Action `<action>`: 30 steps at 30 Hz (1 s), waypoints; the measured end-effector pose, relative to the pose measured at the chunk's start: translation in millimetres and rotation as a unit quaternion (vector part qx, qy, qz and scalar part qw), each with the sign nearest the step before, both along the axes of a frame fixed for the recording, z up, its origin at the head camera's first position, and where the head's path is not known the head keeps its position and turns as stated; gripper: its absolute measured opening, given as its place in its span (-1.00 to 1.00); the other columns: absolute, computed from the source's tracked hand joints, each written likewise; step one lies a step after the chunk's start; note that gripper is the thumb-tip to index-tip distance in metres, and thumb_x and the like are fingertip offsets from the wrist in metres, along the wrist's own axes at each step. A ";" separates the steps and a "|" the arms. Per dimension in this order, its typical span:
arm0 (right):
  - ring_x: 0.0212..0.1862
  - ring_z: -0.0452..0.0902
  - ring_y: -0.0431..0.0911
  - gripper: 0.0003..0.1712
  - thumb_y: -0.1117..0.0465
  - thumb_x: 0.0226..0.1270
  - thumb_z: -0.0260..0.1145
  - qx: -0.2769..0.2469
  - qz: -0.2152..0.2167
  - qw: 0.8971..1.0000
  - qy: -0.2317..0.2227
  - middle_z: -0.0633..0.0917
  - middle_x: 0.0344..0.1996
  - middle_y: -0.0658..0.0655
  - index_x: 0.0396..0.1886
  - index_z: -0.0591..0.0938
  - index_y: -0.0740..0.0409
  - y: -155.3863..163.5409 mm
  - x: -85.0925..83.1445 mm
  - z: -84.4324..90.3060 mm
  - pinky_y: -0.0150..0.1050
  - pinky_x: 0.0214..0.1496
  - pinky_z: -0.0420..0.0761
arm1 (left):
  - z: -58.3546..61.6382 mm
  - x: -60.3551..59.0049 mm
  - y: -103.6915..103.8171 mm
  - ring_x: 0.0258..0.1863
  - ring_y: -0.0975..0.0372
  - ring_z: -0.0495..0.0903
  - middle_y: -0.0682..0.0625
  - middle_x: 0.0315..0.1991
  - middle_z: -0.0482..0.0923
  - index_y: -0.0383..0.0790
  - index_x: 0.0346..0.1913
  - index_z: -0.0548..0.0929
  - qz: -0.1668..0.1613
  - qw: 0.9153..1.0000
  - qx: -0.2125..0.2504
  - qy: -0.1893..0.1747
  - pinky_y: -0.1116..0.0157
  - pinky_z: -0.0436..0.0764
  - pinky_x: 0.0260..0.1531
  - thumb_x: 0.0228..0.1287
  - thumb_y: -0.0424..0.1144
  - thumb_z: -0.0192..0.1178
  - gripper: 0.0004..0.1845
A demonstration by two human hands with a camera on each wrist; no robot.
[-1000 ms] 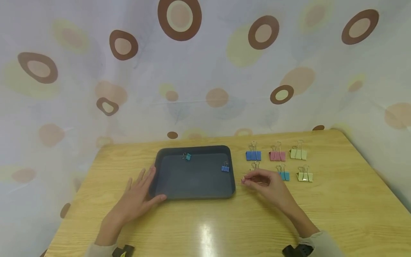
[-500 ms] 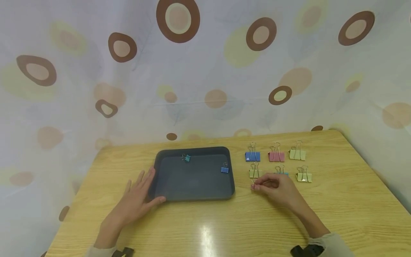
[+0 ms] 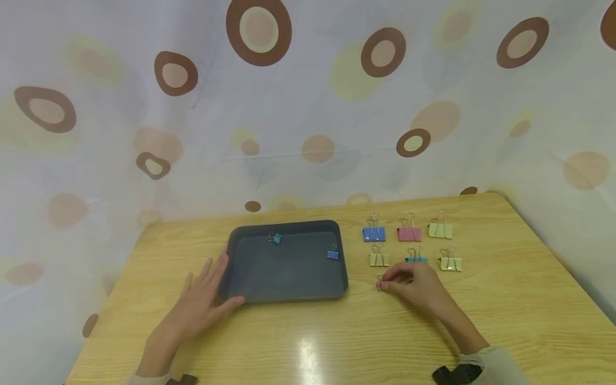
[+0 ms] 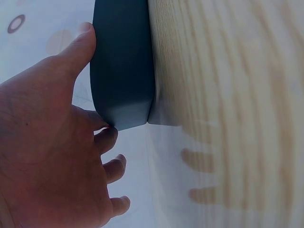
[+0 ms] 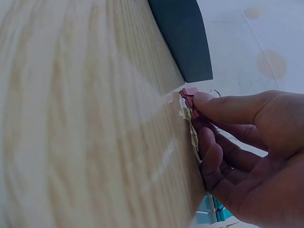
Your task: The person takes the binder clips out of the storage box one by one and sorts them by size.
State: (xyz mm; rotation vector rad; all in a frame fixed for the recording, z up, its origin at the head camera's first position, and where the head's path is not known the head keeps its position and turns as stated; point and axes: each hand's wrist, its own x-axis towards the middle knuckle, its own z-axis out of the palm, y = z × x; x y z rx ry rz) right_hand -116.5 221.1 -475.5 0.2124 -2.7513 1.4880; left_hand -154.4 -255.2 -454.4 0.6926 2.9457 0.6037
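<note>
the right hand (image 3: 417, 286) pinches the small pink clip (image 3: 378, 285) low at the desk (image 3: 269, 342), just in front of a pale green clip (image 3: 379, 260), and its fingers, so near the teal clip (image 3: 416, 259), could knock that askew, while the left hand (image 3: 194, 303) lies spread against the tray (image 3: 289, 275).

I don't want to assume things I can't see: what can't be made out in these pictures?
The pink clip, right wrist view: partly covered by the right hand.
The larger blue-green clip, head view: its lower part is hidden by that hand.
The tray, left wrist view: inside hidden by its own wall, far part cut off by the top edge.
The small blue clip, head view: too small for fine detail.
</note>
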 end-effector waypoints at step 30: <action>-0.18 0.70 -0.09 -0.69 0.27 0.33 0.49 -0.020 0.010 0.997 0.076 0.77 -0.18 0.14 0.01 0.69 0.28 -22.4 -14.6 36.5 -0.27 -0.15 0.74 | 0.2 -1.2 5.0 0.60 -0.24 -0.12 -0.16 0.65 -0.06 -0.24 0.66 -0.03 0.002 1.000 0.000 0.003 -0.47 -0.19 0.38 0.39 0.31 0.18 0.06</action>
